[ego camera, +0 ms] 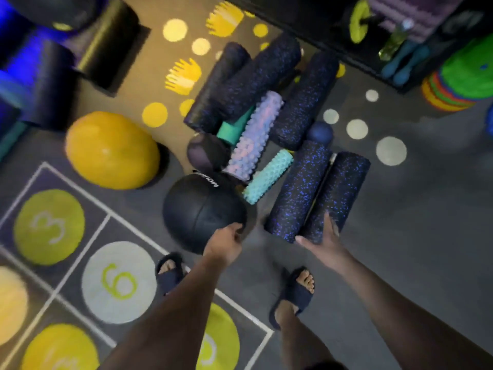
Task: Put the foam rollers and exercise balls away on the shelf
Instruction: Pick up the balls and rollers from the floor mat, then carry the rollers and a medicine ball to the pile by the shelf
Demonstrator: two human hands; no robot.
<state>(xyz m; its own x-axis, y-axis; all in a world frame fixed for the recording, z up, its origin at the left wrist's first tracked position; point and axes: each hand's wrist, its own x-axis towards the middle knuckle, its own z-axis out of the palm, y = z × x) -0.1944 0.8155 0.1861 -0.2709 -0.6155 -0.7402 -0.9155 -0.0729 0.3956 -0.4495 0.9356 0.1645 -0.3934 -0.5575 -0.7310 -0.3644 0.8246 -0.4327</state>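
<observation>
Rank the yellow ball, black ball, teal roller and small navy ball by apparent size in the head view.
Largest: yellow ball and black ball, near alike, black one nearer the camera, so unranked.
Then teal roller.
Smallest: small navy ball.

Blue-speckled black foam rollers (298, 190), yellow exercise ball (112, 149), teal knobbed roller (268, 176).

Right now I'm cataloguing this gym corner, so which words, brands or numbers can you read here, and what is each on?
"3": white numeral on the yellow-green round floor patch.
"6": green numeral on the white round floor patch.
Black medicine ball: white brand word, upside down, too blurred to read.
Bottom-left yellow-green patch: numeral cut off by the frame edge, unreadable.
Bottom-centre yellow-green patch: numeral mostly hidden by an arm.
</observation>
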